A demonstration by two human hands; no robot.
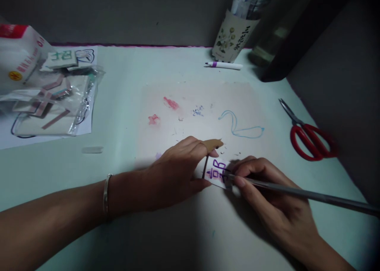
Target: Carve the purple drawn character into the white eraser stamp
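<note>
My left hand is closed on a small white block, with its thumb and fingers around the left end. Purple strokes like written characters cover the block's upper face. A tan cover or bandage is wrapped on one finger of that hand. In my right hand is a slim grey pen-shaped carving knife, pinched near its front end. Its tip meets the right part of the block's marked face; the exact contact is too blurred to tell. Both hands are over a pale sheet.
Red-handled scissors lie at the right. A purple marker rests before a labelled jar of pens, beside a dark bottle. Plastic-bagged blocks and a white packet occupy the left. Dark crumbs dot the sheet.
</note>
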